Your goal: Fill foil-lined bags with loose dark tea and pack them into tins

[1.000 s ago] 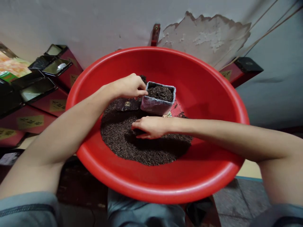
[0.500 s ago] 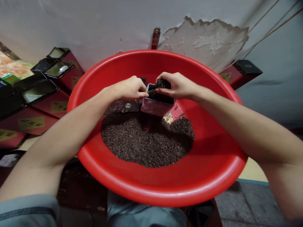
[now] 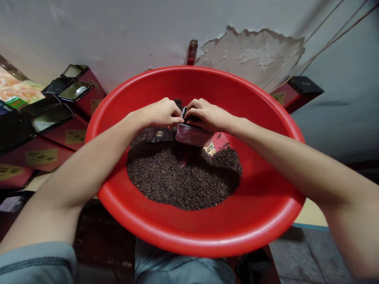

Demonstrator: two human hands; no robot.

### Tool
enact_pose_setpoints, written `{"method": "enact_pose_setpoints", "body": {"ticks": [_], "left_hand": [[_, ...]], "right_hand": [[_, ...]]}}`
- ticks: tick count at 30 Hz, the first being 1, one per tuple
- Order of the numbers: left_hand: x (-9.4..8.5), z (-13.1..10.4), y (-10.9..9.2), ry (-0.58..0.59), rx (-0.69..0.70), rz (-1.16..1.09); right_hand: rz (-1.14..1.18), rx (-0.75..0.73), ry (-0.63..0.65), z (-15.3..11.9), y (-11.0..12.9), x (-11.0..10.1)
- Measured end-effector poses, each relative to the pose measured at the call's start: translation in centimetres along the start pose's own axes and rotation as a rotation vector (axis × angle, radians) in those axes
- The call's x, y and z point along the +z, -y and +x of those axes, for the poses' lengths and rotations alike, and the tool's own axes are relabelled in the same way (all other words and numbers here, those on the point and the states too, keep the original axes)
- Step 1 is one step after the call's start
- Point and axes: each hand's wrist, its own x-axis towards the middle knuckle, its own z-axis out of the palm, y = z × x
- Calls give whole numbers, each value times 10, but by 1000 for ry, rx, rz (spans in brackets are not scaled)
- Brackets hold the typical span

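Note:
A wide red basin [image 3: 207, 236] holds a heap of dark, loose tea leaves [image 3: 180, 177]. Among the leaves stands a reddish tin [image 3: 194, 136] whose mouth shows a shiny foil-like lining. My left hand [image 3: 164, 113] pinches the left edge of that lining between thumb and fingers. Over the opening lies my right hand [image 3: 207, 114], its fingers curled down into the mouth with dark leaves under them; how much they hold is hidden. A dark lid [image 3: 160, 135] with a gold mark rests on the leaves left of the tin.
Several red-and-black tins [image 3: 59, 130], some with their mouths showing, are stacked left of the basin. Another tin [image 3: 299, 92] lies to the right by the wall. Behind the basin is a peeling wall [image 3: 254, 55], with cords [image 3: 334, 39] hanging at the upper right.
My right hand has lowered its clump of tea leaves into the tin's mouth and now covers it. My left hand keeps its pinch on the lining's edge. The view has shifted slightly.

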Motion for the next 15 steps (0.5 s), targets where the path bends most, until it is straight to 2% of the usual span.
{"method": "enact_pose_setpoints", "body": {"ticks": [4, 10, 15], "left_hand": [[0, -1, 1, -7, 28, -27], [-1, -1, 0, 10, -18, -20], [0, 0, 0, 10, -25, -17]], "right_hand": [[62, 28, -83, -2, -2, -3], [138, 20, -174, 4, -5, 14], [122, -8, -193, -3, -9, -1]]}}
